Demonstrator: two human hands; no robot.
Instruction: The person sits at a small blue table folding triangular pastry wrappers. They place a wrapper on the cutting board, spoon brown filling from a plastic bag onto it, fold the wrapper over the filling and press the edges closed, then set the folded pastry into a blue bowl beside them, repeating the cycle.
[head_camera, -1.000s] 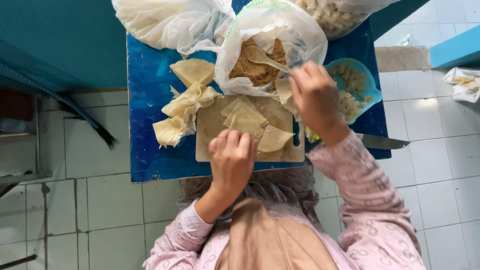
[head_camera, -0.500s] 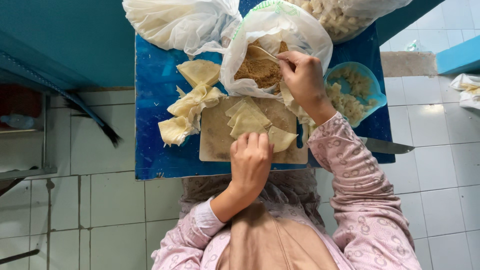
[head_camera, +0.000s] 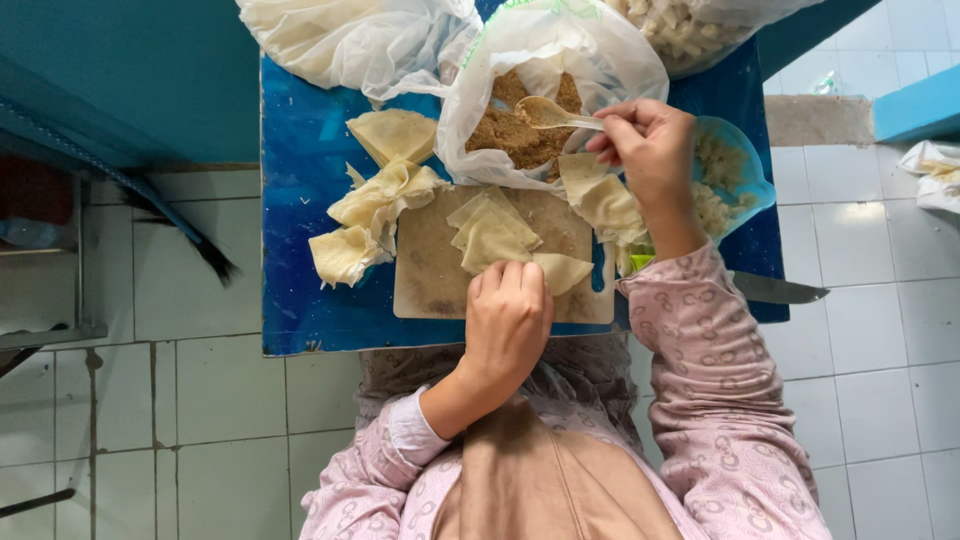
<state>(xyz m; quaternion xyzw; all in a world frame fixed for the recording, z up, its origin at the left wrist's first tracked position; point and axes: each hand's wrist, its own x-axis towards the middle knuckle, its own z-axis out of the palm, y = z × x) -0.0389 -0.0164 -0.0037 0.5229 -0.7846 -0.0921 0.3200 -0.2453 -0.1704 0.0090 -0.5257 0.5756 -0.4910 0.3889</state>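
A wooden cutting board lies on the blue tabletop with a few pale dough wrappers stacked on it. My left hand rests at the board's near edge, fingers curled down on a wrapper. My right hand grips a plastic spoon whose bowl lies in the brown crumbly filling inside an open clear plastic bag. Another wrapper lies just under that hand.
Folded wrappers pile up left of the board. A blue bowl of pale pieces sits at the right, and a knife blade juts past the table's right edge. More plastic bags lie at the back. White floor tiles surround the table.
My right hand has lifted from the board's right side up to the bag, spoon now in the filling. My left hand has shifted a little right along the board's near edge.
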